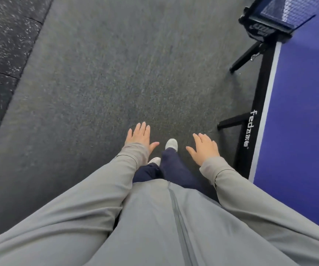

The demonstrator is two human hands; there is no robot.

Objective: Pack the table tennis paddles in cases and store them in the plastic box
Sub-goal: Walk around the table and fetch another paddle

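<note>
No paddle, case or plastic box shows in the head view. My left hand (140,136) is held out over the grey floor, palm down, fingers spread, holding nothing. My right hand (204,147) hangs beside it in the same way, fingers apart and empty, a short way left of the table's black side rail. Both arms wear grey sleeves. Between the hands I see my dark trouser legs and pale shoes (171,144).
A blue table tennis table (304,116) fills the right side, with a white edge line and a black frame rail (250,129) with white lettering. Its net post and net (268,20) sit at top right. Grey carpet (106,73) lies ahead; speckled black mats (5,39) are at left.
</note>
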